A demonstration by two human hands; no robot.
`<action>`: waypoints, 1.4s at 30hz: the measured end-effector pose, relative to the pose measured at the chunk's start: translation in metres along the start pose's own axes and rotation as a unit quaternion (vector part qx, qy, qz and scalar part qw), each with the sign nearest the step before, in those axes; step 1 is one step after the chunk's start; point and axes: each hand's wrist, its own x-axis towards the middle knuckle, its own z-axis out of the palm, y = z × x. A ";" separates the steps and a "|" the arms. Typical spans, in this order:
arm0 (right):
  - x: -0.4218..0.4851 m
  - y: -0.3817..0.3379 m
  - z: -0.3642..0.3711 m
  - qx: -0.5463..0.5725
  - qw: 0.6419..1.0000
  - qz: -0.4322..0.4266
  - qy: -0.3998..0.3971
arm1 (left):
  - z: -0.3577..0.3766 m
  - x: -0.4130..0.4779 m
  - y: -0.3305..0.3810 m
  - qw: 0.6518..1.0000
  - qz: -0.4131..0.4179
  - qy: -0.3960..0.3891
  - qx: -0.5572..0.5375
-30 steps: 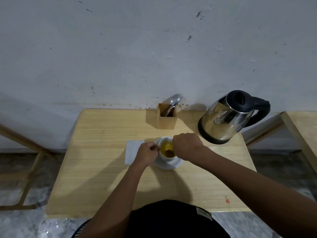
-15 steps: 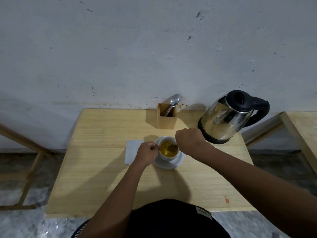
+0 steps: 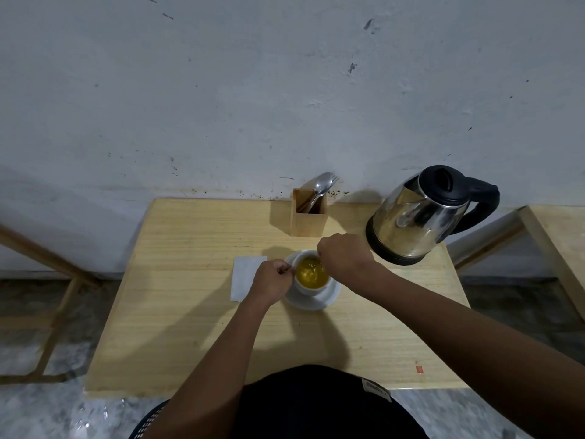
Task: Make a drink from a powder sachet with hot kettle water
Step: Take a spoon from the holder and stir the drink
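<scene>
Setting: pale wooden table point(image 3: 190, 327) set against a scuffed grey wall point(image 3: 253, 90); only the head view is given.
Cup: a white cup point(image 3: 311, 288) stands on its saucer point(image 3: 329, 299) near mid-table and is filled with yellow drink.
Left hand: the left hand point(image 3: 272, 282) is pressed to the cup's left side, fingers clenched, and the cup's handle is pinched.
Right hand: the right hand point(image 3: 343, 259) is held over the cup's far right rim, fingers curled down. A spoon point(image 3: 308, 271) is judged to be grasped. Its handle is hidden, and a pale shape in the drink is taken for its bowl.
Sachet: the sachet point(image 3: 245, 277) lies flat just left of the cup, partly covered by the left hand.
Kettle: the kettle point(image 3: 418, 217) stands right of and behind the cup, apart from it.
Holder: the holder point(image 3: 308, 217), with cutlery point(image 3: 323, 185), stands behind the cup.
Risk: hot drink could be slopped onto the saucer or fingers if stirring is done too briskly, since the cup is quite full.
Orientation: the cup is upright, mouth up, handle to the left. The sachet's long axis runs roughly toward the wall.
</scene>
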 end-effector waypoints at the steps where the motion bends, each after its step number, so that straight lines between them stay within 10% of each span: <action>1: -0.001 0.002 -0.001 -0.008 1.000 0.001 -0.002 | 0.000 0.000 0.000 1.000 0.000 0.001 -0.002; 11: -0.012 -0.005 0.005 0.040 0.999 0.013 -0.033 | 0.000 -0.001 0.002 1.000 -0.003 -0.002 0.010; 27: -0.079 0.023 0.087 0.282 0.927 0.139 0.202 | -0.004 0.000 0.004 1.000 0.007 -0.012 0.018; 42: -0.091 -0.002 0.127 0.352 0.886 0.164 0.252 | -0.006 -0.003 0.008 1.000 0.005 -0.012 0.029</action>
